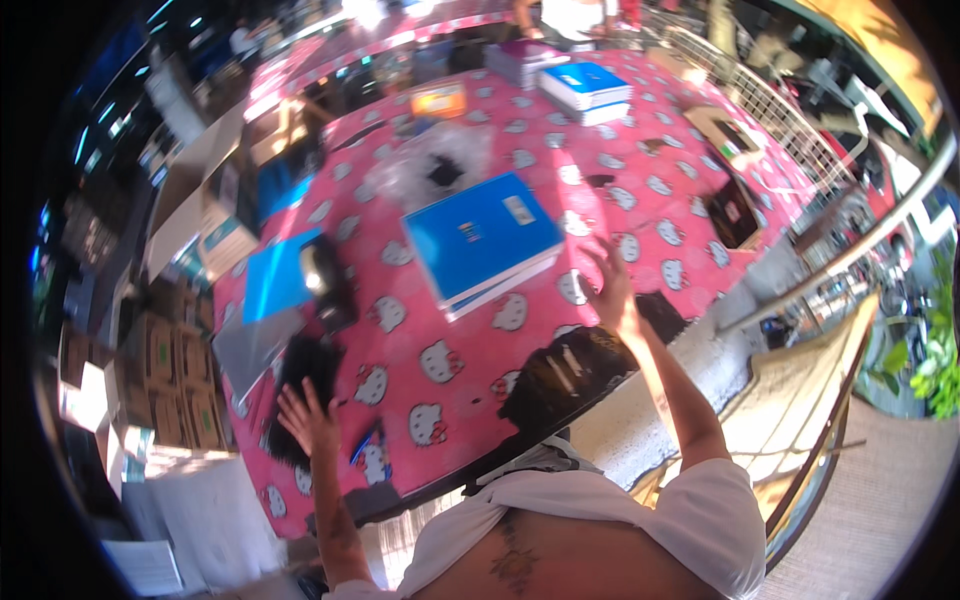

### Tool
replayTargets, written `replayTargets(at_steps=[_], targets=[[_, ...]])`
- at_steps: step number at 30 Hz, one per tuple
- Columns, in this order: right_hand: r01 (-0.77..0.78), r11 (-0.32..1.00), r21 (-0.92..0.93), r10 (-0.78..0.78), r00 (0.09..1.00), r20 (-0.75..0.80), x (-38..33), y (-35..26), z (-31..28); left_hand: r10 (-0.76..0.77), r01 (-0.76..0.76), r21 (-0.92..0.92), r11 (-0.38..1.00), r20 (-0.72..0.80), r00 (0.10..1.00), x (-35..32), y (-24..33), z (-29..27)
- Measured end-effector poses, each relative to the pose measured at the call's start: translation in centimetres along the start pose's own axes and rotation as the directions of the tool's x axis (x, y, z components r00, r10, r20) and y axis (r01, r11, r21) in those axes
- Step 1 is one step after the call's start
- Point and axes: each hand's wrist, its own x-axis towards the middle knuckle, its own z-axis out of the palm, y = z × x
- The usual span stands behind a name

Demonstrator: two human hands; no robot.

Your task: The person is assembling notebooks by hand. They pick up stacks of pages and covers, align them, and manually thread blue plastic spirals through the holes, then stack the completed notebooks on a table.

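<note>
A stack of blue-covered notebooks (480,235) lies in the middle of a pink tablecloth (465,395) printed with white cat faces. Just off the stack's right side is my right hand (612,292), fingers apart and nothing in it. My left hand (310,425) is spread over the near left of the table, by a black bristly-looking thing (312,360) whose kind I cannot make out. Beyond that hand stands a shiny black object (328,285), blurred, next to a flat blue sheet (282,272). A small blue packet-like item (370,450) is right of my left hand.
Another blue notebook stack (585,90) stands at the far side, near a person (570,18). Crumpled clear plastic (430,165) and an orange box (438,100) lie behind the middle stack. Cardboard boxes (205,205) crowd the left; a wire rack (750,95) edges the right.
</note>
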Motion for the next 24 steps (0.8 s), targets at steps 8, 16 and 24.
replayTargets(at_steps=[8,16,24], targets=[[-0.835,0.469,-0.287,0.621,0.543,-0.565,2.7,29.3,-18.4,-0.081,0.071,-0.071,0.995,-0.163,0.983,-1.2,3.3,-1.8],[-0.835,0.425,-0.349,0.695,0.548,-0.466,-2.8,44.6,-24.2,0.138,-0.270,-0.326,0.906,-0.374,0.917,1.3,18.7,-9.7],[-0.371,0.929,0.014,0.371,0.927,-0.055,-5.4,27.3,-19.5,0.467,-0.683,-0.296,0.667,-0.548,0.694,6.9,33.9,-14.1]])
